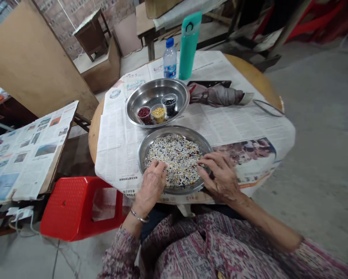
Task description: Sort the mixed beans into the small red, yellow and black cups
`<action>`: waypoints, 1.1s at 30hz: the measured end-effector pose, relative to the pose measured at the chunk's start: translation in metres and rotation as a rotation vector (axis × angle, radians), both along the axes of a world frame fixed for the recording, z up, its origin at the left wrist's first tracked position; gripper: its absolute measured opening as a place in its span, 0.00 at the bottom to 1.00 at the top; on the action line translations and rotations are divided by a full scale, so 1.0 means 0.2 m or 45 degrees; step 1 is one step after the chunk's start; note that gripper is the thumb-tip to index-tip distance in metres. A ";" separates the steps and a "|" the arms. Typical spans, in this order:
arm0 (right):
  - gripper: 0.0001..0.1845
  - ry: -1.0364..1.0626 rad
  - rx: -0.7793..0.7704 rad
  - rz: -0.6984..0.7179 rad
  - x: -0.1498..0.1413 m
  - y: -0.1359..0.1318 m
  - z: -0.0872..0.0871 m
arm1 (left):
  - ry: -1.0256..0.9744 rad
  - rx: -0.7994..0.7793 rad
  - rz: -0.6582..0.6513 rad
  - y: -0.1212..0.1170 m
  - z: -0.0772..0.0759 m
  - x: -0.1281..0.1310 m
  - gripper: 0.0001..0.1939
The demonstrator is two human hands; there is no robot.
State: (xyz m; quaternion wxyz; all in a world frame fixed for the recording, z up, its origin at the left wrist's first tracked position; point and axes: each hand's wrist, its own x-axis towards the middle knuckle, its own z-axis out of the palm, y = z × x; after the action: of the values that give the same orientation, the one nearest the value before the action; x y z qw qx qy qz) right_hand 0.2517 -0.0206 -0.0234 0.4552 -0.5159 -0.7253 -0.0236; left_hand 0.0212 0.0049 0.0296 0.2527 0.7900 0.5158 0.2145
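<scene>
Head view showed mixed grains (176,155) spread inside a steel basin (143,153) on the near part of the newspaper-covered counter (114,143). The person's left hand (152,180) was at the basin's near left, fingers bent close together; the right hand (222,176) was at its right rim, fingers curled and slightly spread. Whether either pinched grains could not be told. Just beyond, a second basin (145,95) held three cups (158,113) of red, yellow and black grains. Farther stood a bottle (170,64) and, right of it, a green flask (189,48).
</scene>
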 end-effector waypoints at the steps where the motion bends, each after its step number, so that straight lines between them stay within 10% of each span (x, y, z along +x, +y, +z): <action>1: 0.08 0.022 -0.001 0.002 0.00 0.00 0.00 | 0.029 0.000 -0.031 0.02 -0.01 0.02 0.10; 16: 0.11 0.066 0.064 -0.008 0.00 0.01 -0.06 | 0.531 0.252 -0.607 0.18 0.03 0.37 0.09; 26: 0.10 0.035 0.061 0.039 0.01 0.01 -0.06 | 0.249 0.328 -0.043 0.28 0.06 0.10 0.07; 33: 0.08 -0.006 0.065 0.056 0.01 0.02 -0.06 | 0.131 0.535 0.237 0.78 0.26 0.02 0.11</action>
State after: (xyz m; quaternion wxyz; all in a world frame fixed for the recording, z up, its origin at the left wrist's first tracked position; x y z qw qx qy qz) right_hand 0.2536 -0.0173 -0.0355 0.4669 -0.4880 -0.7367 -0.0332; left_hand 0.0258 0.1603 0.0821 0.0352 0.7841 0.5427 0.2990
